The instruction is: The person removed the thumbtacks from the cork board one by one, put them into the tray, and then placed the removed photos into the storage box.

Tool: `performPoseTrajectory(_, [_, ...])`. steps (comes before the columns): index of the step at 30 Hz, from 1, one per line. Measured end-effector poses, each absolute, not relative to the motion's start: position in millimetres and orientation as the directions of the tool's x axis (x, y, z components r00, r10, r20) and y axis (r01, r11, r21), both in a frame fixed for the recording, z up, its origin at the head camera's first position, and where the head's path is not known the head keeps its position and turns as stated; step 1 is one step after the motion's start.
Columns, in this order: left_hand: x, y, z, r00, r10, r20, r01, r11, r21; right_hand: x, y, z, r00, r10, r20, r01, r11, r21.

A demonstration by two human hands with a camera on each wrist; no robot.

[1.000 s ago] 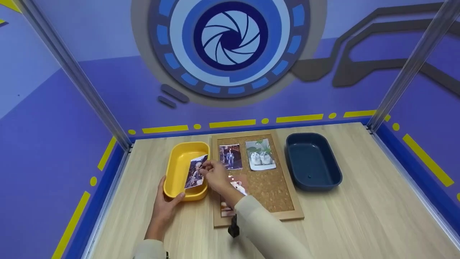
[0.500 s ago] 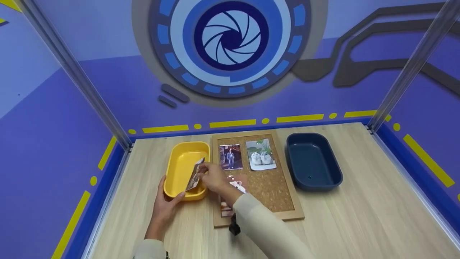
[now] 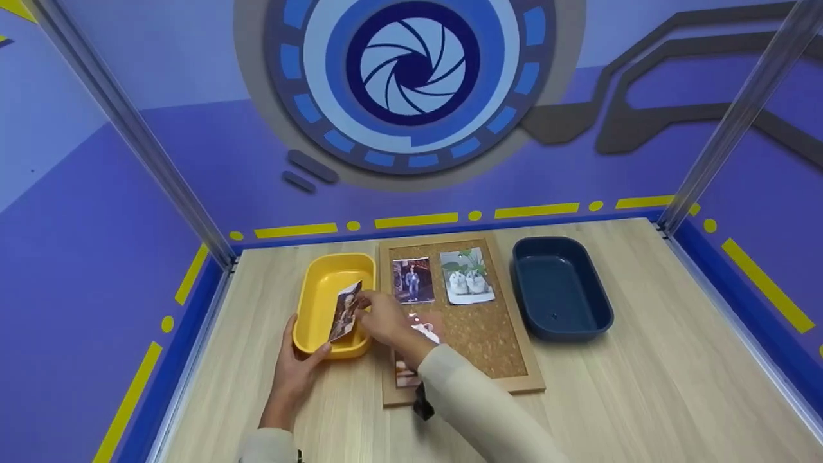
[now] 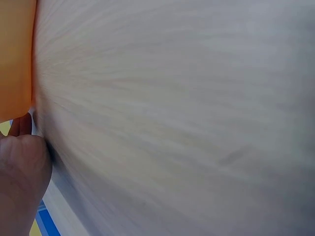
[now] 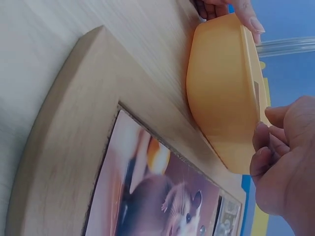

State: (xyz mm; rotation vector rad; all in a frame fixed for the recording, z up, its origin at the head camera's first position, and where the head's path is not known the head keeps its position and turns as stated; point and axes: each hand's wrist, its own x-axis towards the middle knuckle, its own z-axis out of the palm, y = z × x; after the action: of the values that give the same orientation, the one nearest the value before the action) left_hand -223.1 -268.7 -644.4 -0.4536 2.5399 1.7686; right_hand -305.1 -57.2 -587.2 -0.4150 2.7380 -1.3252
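Observation:
A yellow tray [image 3: 315, 302] stands on the left of the table. My left hand [image 3: 297, 370] grips its near-left corner, the thumb over the near rim and the other fingers along the outer side. Above the tray's right half, my right hand [image 3: 388, 318] pinches a photo print [image 3: 346, 312] by its right edge. The print is tilted, its picture facing left and partly up. In the right wrist view, the right hand [image 5: 290, 157] is beside the rim of the yellow tray [image 5: 221, 83], and the print is mostly hidden behind that rim.
A wood-framed corkboard [image 3: 485, 334] lies right of the yellow tray. On it are a photo of a standing person [image 3: 413, 281], a photo of two white animals [image 3: 467, 283] and a rodent photo [image 5: 172, 201], partly under my right forearm. Farther right stands a dark blue tray [image 3: 559, 296].
The photo print has turned from lying broad to nearly edge-on, then partly back, and sits slightly farther left. My right fingers shifted a little; the left hand stays on the yellow tray.

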Motion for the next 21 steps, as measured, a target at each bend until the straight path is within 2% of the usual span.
performPoseTrajectory(12, [-224.5,-267.3,-644.3,-0.954,-0.233,-0.187,-0.258,0.325,0.91,-303.9,-58.7,-582.9,-0.963,-0.255,0.084,-0.235,0.649,-0.724])
performPoseTrajectory(21, [-223.6,-268.0,-644.0,-0.955,-0.231,-0.185,-0.255,0.322,0.912,-301.2,-58.0,-578.7,-0.966,-0.255,0.03,-0.179,0.583,-0.793])
